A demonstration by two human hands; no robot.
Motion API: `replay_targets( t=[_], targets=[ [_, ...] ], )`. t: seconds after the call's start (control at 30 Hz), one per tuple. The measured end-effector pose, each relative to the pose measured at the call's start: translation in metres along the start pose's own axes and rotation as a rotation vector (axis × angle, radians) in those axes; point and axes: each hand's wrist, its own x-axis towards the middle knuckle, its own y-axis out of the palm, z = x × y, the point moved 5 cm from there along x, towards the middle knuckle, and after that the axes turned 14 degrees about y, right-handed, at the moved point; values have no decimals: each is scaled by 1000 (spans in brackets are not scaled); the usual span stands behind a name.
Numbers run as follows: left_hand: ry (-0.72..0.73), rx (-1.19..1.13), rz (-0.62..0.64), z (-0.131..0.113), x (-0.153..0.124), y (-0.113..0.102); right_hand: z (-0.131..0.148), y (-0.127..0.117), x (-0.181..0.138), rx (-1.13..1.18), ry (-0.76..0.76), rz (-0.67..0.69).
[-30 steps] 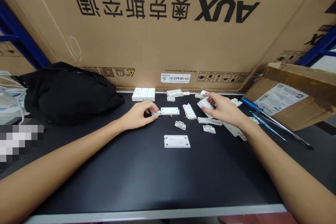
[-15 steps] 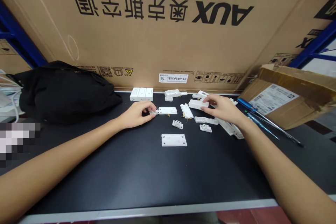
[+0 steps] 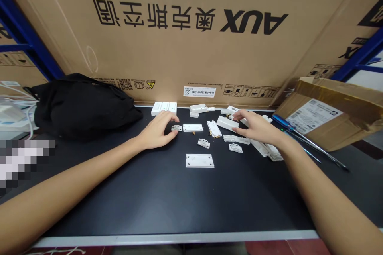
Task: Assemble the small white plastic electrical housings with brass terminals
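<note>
My left hand (image 3: pixel 157 131) rests on the black table (image 3: pixel 119 191), open, its fingertips on either side of a small white plastic hinge piece (image 3: pixel 176 128). My right hand (image 3: pixel 257 128) is open around the right end of a white rectangular block (image 3: pixel 226 123), which lies on the table. Between my hands lie a flat white plate (image 3: pixel 193 128) and a white strip (image 3: pixel 214 128) with brass-coloured bits. Nearer me are a white drilled plate (image 3: pixel 200 161) and a small hinge piece (image 3: pixel 204 143).
Several white plastic parts (image 3: pixel 236 139) lie around my right hand, and a triple white block (image 3: pixel 164 108) stands at the back. Blue-handled screwdrivers (image 3: pixel 284 122) lie to the right by an open cardboard box (image 3: pixel 317 115). A black bag (image 3: pixel 85 107) sits at left, against a large carton (image 3: pixel 191 36).
The white block has gone from my right hand's grip to lying lower on the table. My left hand has lifted slightly off the small hinge piece. The view has shifted slightly.
</note>
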Motion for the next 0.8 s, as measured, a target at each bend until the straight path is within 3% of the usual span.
replay_targets(
  t=[0.13,0.27,0.43,0.8],
  targets=[
    [183,-150,100,-39,6,5,14,-9,-5,-2,-50,-34],
    [341,-275,301,-66,7,18,34,-7,-13,21,-127,66],
    [326,-324,297,-62,5,20,41,10,-13,-2,-154,251],
    [242,-428,264,-55,8,16,57,19,-21,101,-149,376]
  ],
)
